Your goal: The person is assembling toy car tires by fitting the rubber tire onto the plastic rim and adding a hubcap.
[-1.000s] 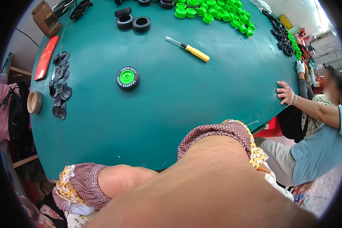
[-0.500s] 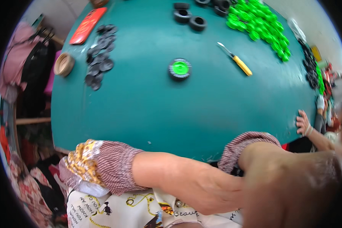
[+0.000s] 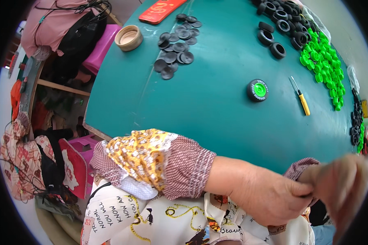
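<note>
My left hand [image 3: 276, 198] is in front of my body near the table's front edge. Its thumb and fingers are pressed together beside my right hand, and what they grip, if anything, is hidden. My right hand [image 3: 343, 188] is raised close to the camera at the lower right, its fingers smeared by motion. Beyond my hands, a black tyre [image 3: 251, 92] fitted around a bright green hub [image 3: 259, 90] lies on the table, touched by neither hand. To its right lies a screwdriver [image 3: 303, 103] with a yellow handle.
On the green table [image 3: 192, 110] lie several black discs [image 3: 178, 48], a red case [image 3: 161, 10] and a round wooden container [image 3: 129, 38]. Loose black tyres [image 3: 283, 26] and a heap of green hubs [image 3: 325, 65] are at the far right. A pink stool [image 3: 102, 47] stands left.
The view has turned, so the table's things sit further right in the picture. My hands stay close together at the lower right. Another person's hand at the right has left view.
</note>
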The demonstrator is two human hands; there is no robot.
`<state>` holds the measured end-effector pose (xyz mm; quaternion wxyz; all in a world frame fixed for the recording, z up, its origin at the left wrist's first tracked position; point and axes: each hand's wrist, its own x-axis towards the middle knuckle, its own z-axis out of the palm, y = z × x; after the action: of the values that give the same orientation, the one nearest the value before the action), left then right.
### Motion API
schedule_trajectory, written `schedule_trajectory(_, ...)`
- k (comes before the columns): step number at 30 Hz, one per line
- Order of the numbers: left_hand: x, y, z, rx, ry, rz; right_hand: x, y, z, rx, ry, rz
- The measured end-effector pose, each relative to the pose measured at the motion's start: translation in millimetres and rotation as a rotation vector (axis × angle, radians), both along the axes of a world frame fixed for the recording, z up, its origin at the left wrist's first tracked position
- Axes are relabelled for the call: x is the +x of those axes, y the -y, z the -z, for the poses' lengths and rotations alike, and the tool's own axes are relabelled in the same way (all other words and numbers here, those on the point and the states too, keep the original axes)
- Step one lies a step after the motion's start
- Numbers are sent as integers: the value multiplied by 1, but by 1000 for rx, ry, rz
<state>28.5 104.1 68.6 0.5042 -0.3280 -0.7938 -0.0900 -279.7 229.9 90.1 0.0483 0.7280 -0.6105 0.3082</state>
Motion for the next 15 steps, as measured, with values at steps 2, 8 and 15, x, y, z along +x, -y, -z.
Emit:
schedule_trajectory(2, -3, 10, -3, -95, 169, 26, 32, 36, -5, -41, -68, -17)
schedule_trajectory(8, -5, 38, 5, -23, 227, -223, 165, 127, 2, 135, 1254, -70)
schedule_trajectory(15, 54, 38, 26, 254, 391, -578, 211, 92, 54, 329, 1414, -188)
